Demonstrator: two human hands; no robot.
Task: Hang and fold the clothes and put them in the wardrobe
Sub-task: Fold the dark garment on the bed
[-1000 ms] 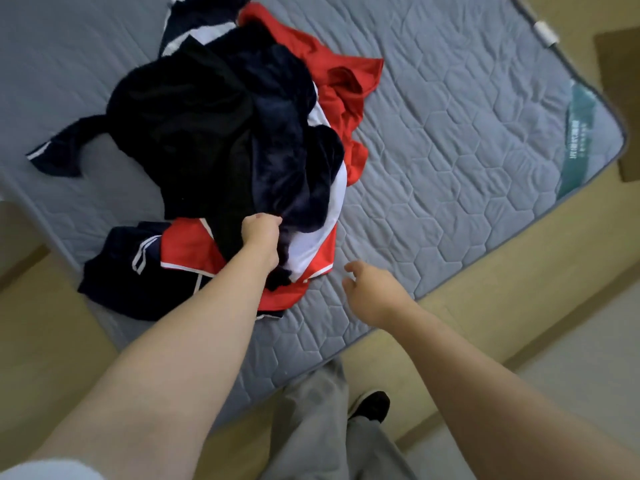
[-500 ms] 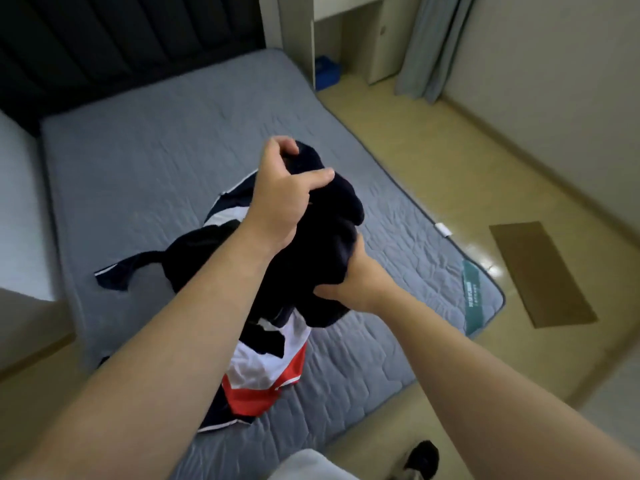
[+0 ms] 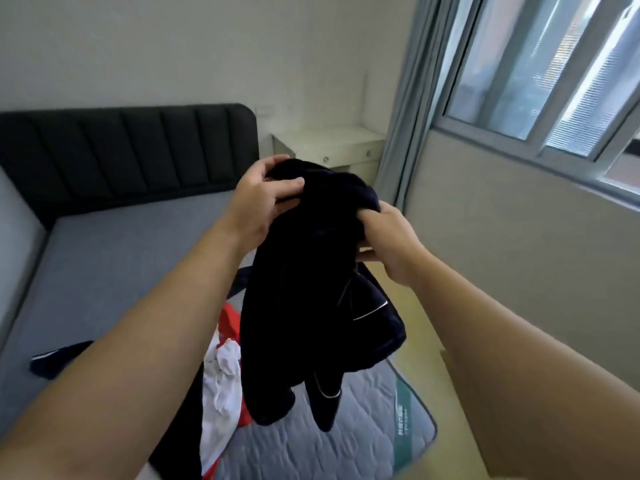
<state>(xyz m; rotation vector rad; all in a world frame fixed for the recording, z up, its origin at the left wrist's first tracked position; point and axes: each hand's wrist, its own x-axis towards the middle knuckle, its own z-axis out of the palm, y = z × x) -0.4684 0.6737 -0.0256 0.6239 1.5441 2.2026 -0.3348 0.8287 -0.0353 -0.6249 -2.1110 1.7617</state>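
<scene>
Garment (image 3: 311, 289) above clothes pile (image 3: 221, 375) on mattress (image 3: 104, 265); nightstand (image 3: 329, 147) right of headboard (image 3: 121, 154).

Right hand (image 3: 391, 242): fingertips buried in the navy garment (image 3: 311, 289), whose type we cannot tell, bunched as it hangs. Red-and-white clothes (image 3: 225, 368): we see only part, behind that garment and the left forearm (image 3: 156, 323). Mattress label (image 3: 403, 424): print too small for us to read. Window (image 3: 554, 71): cut off at top and right edges.

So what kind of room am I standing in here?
Probably a bedroom: a dark padded headboard above a bare grey mattress, a white bedside table by the curtained window, and a pile of clothes on the mattress.
</scene>
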